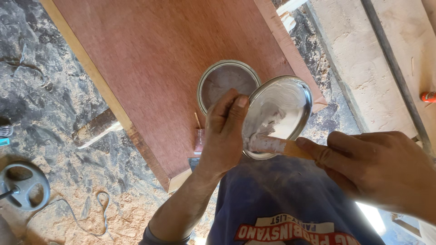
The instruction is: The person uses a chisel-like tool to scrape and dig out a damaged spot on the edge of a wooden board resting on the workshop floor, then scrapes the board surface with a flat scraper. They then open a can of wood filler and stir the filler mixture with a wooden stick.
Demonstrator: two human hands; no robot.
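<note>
Round tin lid (284, 102) is gripped at its rim by left hand (225, 136), tilted above open can (227, 81) on red board (150, 68). Wooden stick (277, 146), clenched in right hand (377, 174), lies across lid, tip leftward in paste.

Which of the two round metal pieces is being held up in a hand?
The lid, smeared white, gripped by the left hand; the open can sits on the board.

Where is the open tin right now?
In the head view, the tin stands on the reddish board, just left of the lid held by the left hand.
</note>
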